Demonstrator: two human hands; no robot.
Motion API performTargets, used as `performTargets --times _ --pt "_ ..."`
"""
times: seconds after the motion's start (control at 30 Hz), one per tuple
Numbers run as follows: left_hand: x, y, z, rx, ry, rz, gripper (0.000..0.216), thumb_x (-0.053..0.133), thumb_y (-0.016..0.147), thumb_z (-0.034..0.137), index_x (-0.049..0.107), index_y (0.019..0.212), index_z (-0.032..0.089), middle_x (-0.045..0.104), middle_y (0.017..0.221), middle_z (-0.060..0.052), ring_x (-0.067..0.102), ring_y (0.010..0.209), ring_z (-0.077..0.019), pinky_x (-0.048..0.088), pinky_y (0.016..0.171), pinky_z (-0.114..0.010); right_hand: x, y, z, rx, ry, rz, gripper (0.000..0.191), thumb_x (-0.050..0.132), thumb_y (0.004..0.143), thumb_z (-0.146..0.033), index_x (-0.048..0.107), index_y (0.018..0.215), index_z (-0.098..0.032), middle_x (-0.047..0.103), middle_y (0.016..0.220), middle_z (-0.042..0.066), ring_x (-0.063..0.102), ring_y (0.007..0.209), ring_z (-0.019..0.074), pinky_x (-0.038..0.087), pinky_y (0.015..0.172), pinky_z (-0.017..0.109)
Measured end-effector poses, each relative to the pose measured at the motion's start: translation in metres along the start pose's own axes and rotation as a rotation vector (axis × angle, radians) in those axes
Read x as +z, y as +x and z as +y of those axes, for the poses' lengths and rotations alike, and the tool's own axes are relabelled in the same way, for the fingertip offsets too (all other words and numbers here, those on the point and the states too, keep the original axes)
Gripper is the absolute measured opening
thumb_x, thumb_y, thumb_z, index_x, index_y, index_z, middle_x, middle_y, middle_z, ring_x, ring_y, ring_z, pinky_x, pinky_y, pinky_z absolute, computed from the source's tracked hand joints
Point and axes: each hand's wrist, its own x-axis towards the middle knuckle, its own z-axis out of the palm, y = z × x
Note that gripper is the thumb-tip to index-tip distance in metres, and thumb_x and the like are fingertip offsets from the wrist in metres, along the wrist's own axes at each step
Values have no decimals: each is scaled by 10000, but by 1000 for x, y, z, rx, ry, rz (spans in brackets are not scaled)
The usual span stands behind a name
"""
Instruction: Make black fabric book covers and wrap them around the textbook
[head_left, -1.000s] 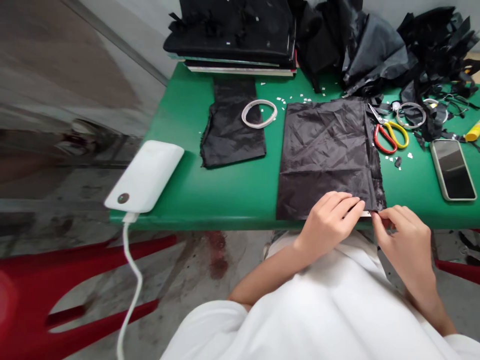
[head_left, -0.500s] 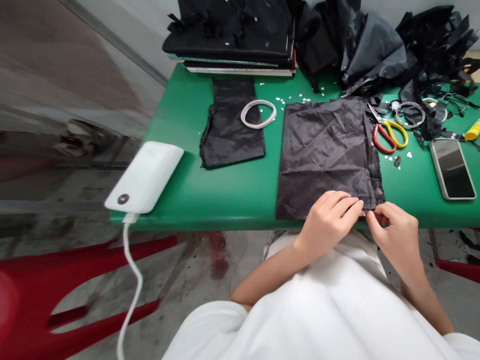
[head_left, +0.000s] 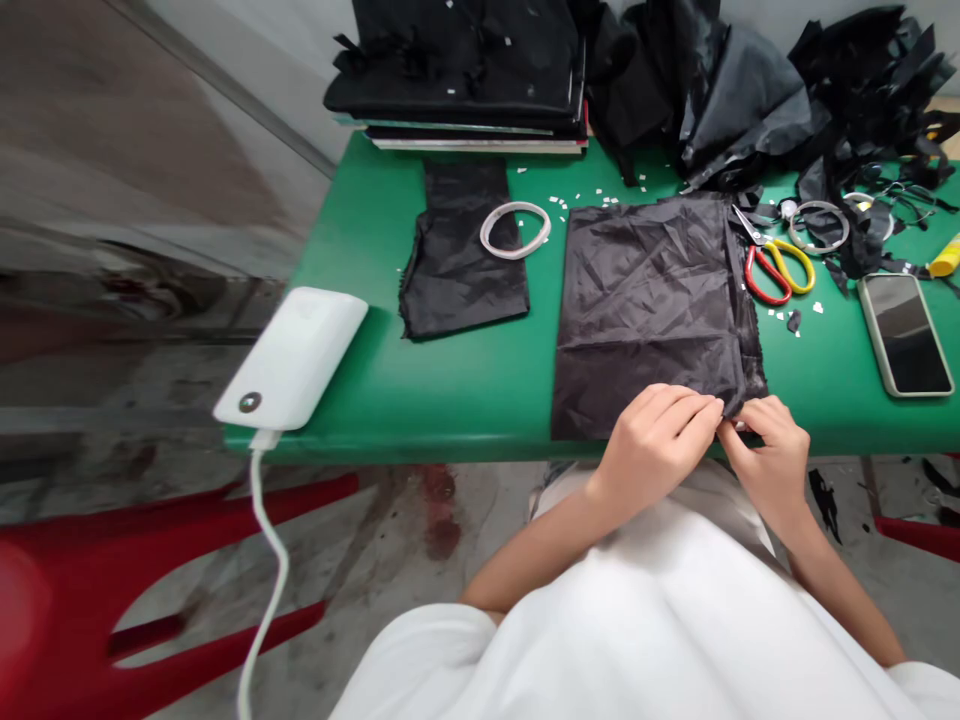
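A wrinkled black fabric sheet (head_left: 645,310), squarish and layered at its right side, lies flat at the table's near edge. My left hand (head_left: 660,440) rests over its lower right corner, fingers bent together and pinching the edge. Close against it, my right hand (head_left: 769,450) is closed on the same corner, thumb and forefinger pressed at the fabric. The fingertips almost meet, and the corner is slightly lifted and bunched between them. Scissors (head_left: 776,262) with one red and one yellow handle lie just beyond the sheet's right side.
On the green table (head_left: 360,370) are a white power bank (head_left: 296,350) with a cable, a smaller black fabric piece (head_left: 465,285) under a tape roll (head_left: 491,245), and a phone (head_left: 906,335). Black fabric (head_left: 750,110) and stacked black items (head_left: 465,70) line the back.
My right hand has moved left, closer to my left hand. The fabric corner between them is now more bunched. My left hand has barely moved.
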Motion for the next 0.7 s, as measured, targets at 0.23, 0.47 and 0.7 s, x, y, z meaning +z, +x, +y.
performTargets --times 0.23,0.47,0.7 --pt "0 1 3 -17 -7 -12 95 589 945 107 670 995 113 780 910 -57 722 837 -178 575 753 -323 10 -8 4 -17 -18 107 266 621 874 -121 479 671 -219 582 664 -27 482 694 145 367 690 306" --pt "3 -1 4 -41 -35 1 115 593 950 102 667 1037 86 775 916 -79 733 833 -179 572 742 -309 18 -13 3 -70 -47 163 191 608 894 -128 530 749 -224 621 726 -10 503 736 162 380 714 319" --pt "3 -3 3 -31 -16 -9 184 591 961 99 639 1136 67 776 927 -83 736 839 -173 565 742 -295 13 -12 5 -101 -103 161 167 656 890 -232 514 803 -233 634 770 6 534 737 179 375 716 338"
